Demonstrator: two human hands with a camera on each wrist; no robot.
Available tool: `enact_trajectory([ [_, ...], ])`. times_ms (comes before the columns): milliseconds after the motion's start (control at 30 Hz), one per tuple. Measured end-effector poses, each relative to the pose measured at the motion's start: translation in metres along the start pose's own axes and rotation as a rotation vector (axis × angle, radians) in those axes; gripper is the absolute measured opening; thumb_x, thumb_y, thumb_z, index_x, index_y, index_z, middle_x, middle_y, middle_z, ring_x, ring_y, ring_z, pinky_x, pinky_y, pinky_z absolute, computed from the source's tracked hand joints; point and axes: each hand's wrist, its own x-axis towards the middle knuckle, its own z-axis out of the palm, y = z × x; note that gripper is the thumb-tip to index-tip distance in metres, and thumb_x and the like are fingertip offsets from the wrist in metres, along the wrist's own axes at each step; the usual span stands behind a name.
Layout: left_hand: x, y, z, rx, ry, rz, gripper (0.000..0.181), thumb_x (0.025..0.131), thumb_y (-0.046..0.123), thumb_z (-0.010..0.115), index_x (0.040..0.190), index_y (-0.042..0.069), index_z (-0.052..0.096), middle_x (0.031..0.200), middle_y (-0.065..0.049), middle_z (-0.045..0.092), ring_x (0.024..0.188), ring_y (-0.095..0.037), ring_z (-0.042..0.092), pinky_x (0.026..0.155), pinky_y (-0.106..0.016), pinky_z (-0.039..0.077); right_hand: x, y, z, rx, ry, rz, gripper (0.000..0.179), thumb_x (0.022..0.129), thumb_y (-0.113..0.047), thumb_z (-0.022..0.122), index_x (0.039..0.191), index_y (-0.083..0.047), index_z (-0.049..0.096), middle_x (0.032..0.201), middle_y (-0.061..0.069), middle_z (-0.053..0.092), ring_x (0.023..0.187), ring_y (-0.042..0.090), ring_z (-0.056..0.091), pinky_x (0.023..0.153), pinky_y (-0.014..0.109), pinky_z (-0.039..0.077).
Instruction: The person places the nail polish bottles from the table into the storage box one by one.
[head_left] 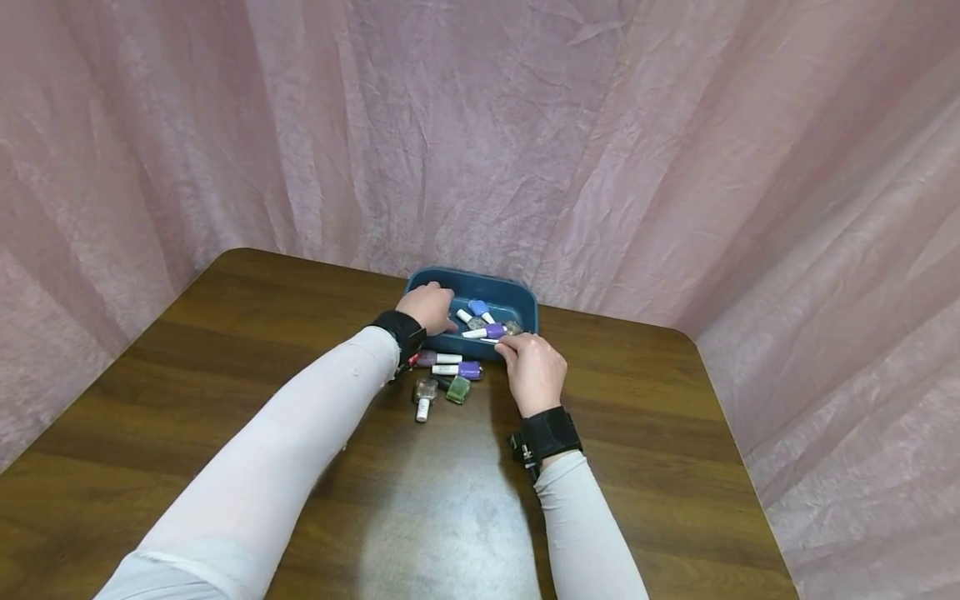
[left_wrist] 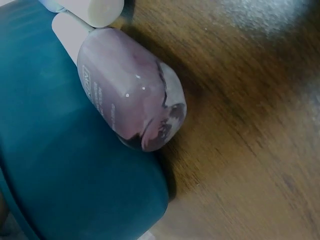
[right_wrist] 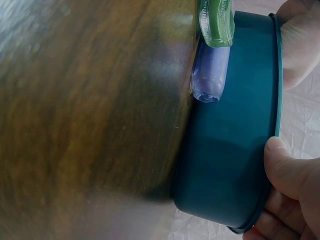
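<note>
A blue-teal plastic bin (head_left: 517,298) stands at the table's far side with several nail polish bottles in it, among them a purple one (head_left: 494,331) and a blue one (head_left: 477,307). My left hand (head_left: 426,307) reaches over the bin's left end, its fingers inside; I cannot tell whether they hold anything. At the front right corner, my right hand (head_left: 536,371) grips the bin, thumb (right_wrist: 278,152) on the rim and fingers curled round the corner. Against the outer front wall lies a mauve nail polish bottle (left_wrist: 125,90) with a white cap.
More nail polish bottles lie on the wooden table (head_left: 630,417) before the bin: a purple one (head_left: 468,370), a green one (head_left: 458,390) and a glittery one (head_left: 425,390). A pink curtain (head_left: 480,142) hangs right behind the table's far edge.
</note>
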Motion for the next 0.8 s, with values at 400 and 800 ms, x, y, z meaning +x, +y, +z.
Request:
enact_trajectory([
  [400, -0.01, -0.003, -0.002, -0.044, 0.088, 0.031, 0.065, 0.109, 0.034, 0.073, 0.161, 0.0, 0.053, 0.157, -0.024, 0.055, 0.146, -0.04, 0.054, 0.122, -0.052, 0.045, 0.0, 0.001, 0.002, 0.003, 0.009, -0.011, 0.015, 0.098, -0.029, 0.085, 0.107, -0.018, 0.09, 0.101, 0.002, 0.083, 0.096, 0.027, 0.078, 0.071, 0.049, 0.062],
  [800, -0.034, 0.005, -0.016, -0.037, 0.154, 0.091, 0.068, 0.111, 0.037, 0.069, 0.164, 0.001, 0.048, 0.166, -0.022, 0.049, 0.155, -0.038, 0.045, 0.129, -0.052, 0.036, 0.0, 0.001, 0.0, 0.011, 0.0, -0.009, 0.015, 0.098, -0.029, 0.085, 0.107, -0.018, 0.09, 0.101, 0.002, 0.083, 0.095, 0.027, 0.078, 0.071, 0.049, 0.062],
])
